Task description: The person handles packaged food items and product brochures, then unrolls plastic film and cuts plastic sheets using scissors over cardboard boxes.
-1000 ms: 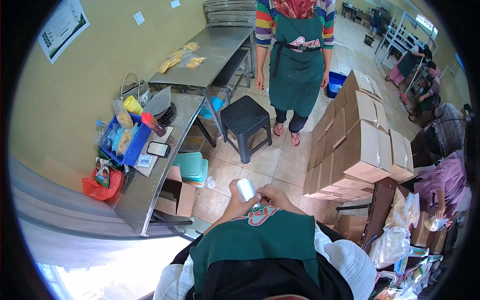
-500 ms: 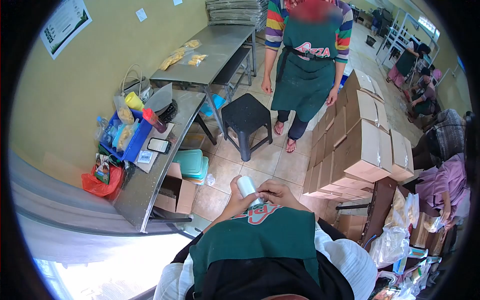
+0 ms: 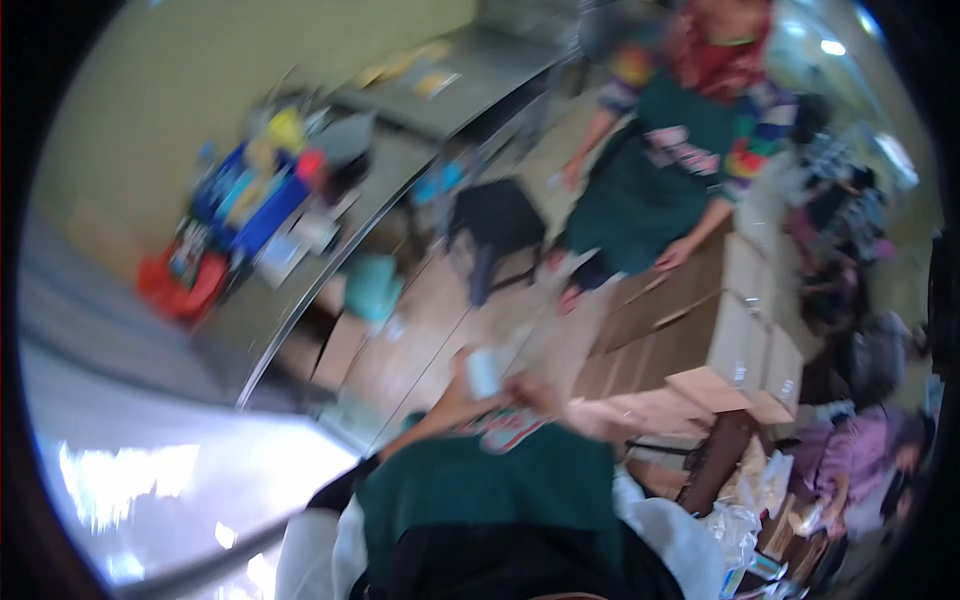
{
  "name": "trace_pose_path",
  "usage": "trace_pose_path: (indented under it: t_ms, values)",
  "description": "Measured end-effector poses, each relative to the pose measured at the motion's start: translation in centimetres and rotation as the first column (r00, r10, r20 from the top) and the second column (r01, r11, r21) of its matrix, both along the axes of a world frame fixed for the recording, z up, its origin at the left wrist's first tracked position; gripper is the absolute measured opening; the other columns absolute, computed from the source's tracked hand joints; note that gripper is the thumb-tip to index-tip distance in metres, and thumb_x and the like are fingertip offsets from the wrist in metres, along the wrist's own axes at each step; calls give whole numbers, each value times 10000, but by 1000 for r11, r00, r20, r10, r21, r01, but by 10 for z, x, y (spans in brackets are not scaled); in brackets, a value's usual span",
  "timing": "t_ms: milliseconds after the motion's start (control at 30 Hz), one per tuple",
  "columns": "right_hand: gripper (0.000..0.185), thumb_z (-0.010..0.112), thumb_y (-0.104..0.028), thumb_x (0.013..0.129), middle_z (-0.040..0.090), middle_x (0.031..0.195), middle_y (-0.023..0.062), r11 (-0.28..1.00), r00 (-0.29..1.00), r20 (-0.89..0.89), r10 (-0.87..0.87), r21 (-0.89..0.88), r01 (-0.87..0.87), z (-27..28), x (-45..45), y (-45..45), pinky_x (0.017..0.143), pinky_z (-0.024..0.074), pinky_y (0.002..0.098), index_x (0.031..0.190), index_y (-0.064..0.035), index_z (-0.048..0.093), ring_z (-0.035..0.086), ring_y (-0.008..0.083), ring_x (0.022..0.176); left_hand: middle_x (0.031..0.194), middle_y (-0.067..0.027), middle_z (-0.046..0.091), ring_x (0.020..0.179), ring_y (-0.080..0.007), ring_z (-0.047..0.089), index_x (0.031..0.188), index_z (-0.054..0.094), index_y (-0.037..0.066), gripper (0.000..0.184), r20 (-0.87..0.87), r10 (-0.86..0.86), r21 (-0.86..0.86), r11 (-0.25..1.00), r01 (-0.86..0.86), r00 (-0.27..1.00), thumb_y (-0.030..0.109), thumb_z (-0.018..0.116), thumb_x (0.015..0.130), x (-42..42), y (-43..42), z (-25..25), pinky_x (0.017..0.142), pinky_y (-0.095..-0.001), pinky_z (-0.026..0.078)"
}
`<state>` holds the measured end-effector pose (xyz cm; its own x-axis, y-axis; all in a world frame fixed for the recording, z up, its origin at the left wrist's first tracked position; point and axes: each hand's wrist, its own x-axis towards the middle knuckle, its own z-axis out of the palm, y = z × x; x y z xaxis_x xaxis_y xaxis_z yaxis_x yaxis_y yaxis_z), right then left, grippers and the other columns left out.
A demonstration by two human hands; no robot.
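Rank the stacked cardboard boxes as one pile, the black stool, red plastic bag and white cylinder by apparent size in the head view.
Stacked cardboard boxes
Black stool
Red plastic bag
White cylinder, in the left hand

A black stool stands on the floor between cardboard boxes and a table holding a blue basket near a red bag.
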<state>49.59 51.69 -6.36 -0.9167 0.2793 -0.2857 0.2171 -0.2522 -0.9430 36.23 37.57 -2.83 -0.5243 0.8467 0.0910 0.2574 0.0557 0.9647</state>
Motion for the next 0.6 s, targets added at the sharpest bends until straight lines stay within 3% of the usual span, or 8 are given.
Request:
trace_pose_path:
  t_ms: [33, 67, 100, 133, 233, 333, 467, 600]
  values:
    - [205, 507, -198, 888, 579, 862, 32, 952, 971, -218, 101, 304, -30, -8, 0, 0, 663, 465, 265, 1024, -59, 573, 554, 116, 741, 1139, -142, 349, 1078, -255, 403, 1305, 193, 49, 953, -57, 0, 3, 1000, 0, 998, 269, 818, 620, -6, 0, -14, 890, -387, 382]
    - [176, 540, -122, 846, 557, 864, 45, 999, 971, -238, 31, 23, -26, -21, -8, -5, 665, 464, 265, 1007, -53, 556, 559, 132, 733, 1121, -142, 360, 1055, -252, 421, 1298, 185, 59, 950, -250, 5, -24, 1000, -11, 968, 254, 821, 621, -9, -4, -14, 866, -382, 400]
    - [176, 554, -87, 815, 537, 863, 49, 920, 971, -210, 112, 392, -22, 20, -10, -6, 656, 457, 258, 987, -51, 543, 559, 141, 726, 1105, -142, 373, 1030, -244, 438, 1296, 177, 69, 940, -5, -15, 5, 1000, 15, 1000, 227, 818, 626, -6, -5, -3, 837, -377, 415]
    - [187, 569, -52, 783, 517, 862, 53, 723, 974, -133, 186, 689, -44, 58, -7, -14, 647, 449, 251, 967, -49, 530, 558, 150, 719, 1090, -141, 386, 1005, -236, 455, 1293, 170, 80, 932, 248, -24, 5, 1000, 24, 968, 200, 814, 631, -3, -8, 9, 808, -371, 431]
    - [181, 573, -27, 750, 471, 838, 51, 736, 963, -157, 217, 674, -56, 52, -17, -17, 621, 428, 244, 916, -44, 503, 535, 158, 704, 1056, -135, 410, 946, -216, 486, 1294, 156, 112, 917, 405, 53, -18, 999, -50, 913, 131, 798, 640, 0, -8, 23, 745, -354, 454]
    - [158, 557, -5, 751, 445, 828, 43, 711, 935, -266, 233, 703, 23, 53, -21, -16, 598, 410, 237, 889, -47, 491, 495, 140, 689, 1042, -124, 418, 921, -208, 498, 1298, 160, 141, 914, 391, 48, -20, 999, -43, 919, 99, 791, 638, 3, -8, 32, 724, -347, 461]
    - [95, 520, 29, 773, 417, 769, 32, 899, 977, -176, 120, 437, -32, 42, -20, -19, 553, 348, 232, 826, -44, 490, 431, 110, 661, 1049, -117, 409, 937, -213, 499, 1311, 144, 163, 921, 262, -40, 43, 999, 29, 964, 37, 751, 631, -4, -8, 13, 743, -357, 457]
    - [101, 554, 29, 755, 401, 716, 0, 832, 959, -273, 77, 548, 90, 47, -23, -21, 564, 337, 231, 790, -43, 491, 417, 100, 650, 1063, -107, 398, 952, -213, 486, 1324, 140, 173, 937, 175, -86, 72, 995, 75, 981, 12, 731, 615, -13, -4, 10, 769, -352, 444]
